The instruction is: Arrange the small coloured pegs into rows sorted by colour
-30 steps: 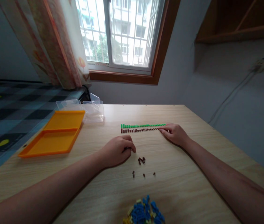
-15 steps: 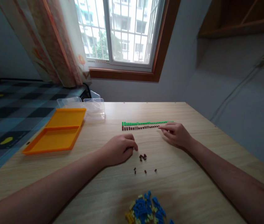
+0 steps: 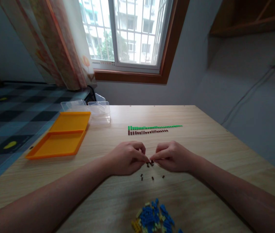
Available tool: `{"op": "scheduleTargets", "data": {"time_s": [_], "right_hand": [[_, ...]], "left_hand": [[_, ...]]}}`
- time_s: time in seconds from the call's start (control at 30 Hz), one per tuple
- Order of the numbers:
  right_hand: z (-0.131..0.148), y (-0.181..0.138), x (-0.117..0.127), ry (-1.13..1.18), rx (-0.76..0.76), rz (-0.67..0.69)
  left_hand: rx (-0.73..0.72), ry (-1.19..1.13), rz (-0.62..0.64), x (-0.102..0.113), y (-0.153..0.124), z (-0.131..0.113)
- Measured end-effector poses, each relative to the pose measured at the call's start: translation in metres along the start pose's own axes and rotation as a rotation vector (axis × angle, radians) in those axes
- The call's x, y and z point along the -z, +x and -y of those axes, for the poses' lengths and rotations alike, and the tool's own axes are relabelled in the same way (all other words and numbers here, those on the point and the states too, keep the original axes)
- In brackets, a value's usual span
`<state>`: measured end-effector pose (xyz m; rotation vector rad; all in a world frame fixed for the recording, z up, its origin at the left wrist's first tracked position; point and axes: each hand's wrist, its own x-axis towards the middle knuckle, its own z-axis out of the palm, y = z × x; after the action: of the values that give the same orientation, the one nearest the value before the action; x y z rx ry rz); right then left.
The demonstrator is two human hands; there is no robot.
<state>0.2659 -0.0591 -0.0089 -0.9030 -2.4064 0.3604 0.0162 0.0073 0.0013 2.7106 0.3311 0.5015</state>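
Observation:
Both hands meet at the middle of the wooden table (image 3: 200, 136) over a small cluster of tiny brown bricks (image 3: 149, 164). My left hand (image 3: 127, 158) is curled, thumb and forefinger pinched at the cluster. My right hand (image 3: 172, 156) is curled the same way, its fingertips pinched together at the same bricks. Three more loose brown bricks (image 3: 152, 177) lie just nearer to me. Beyond the hands a long row of green bricks (image 3: 155, 127) runs left to right, with a shorter row of brown bricks (image 3: 148, 131) right in front of it.
A pile of blue and yellow bricks (image 3: 153, 218) lies at the near table edge. An open orange box (image 3: 61, 136) rests at the left, with clear plastic boxes (image 3: 96, 110) behind it. A window and a curtain are beyond the table; a bed is at left.
My right hand has left the end of the brown row and come back to the loose brown cluster. My left hand shifted slightly right to meet it there.

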Motion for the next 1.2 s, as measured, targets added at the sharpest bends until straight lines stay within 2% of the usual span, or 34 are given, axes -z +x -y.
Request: {"op": "scheduleTargets", "data": {"time_s": [0.2, 0.43, 0.7, 1.0, 1.2], "right_hand": [[-0.006, -0.002, 0.002, -0.054, -0.039, 0.019], [-0.009, -0.003, 0.004, -0.044, -0.083, -0.06], [-0.007, -0.003, 0.0, -0.007, -0.054, 0.028], [-0.004, -0.002, 0.0, -0.014, -0.009, 0.034], [-0.011, -0.003, 0.004, -0.106, -0.08, 0.035]], "left_hand": [[0.043, -0.011, -0.011, -0.002, 0.0, 0.004], [0.122, -0.006, -0.028, -0.002, 0.002, 0.006], [0.075, -0.025, -0.029, -0.005, 0.001, 0.008], [0.123, 0.039, -0.053, -0.004, 0.003, 0.009], [0.123, 0.055, -0.069, -0.005, 0.002, 0.009]]}}
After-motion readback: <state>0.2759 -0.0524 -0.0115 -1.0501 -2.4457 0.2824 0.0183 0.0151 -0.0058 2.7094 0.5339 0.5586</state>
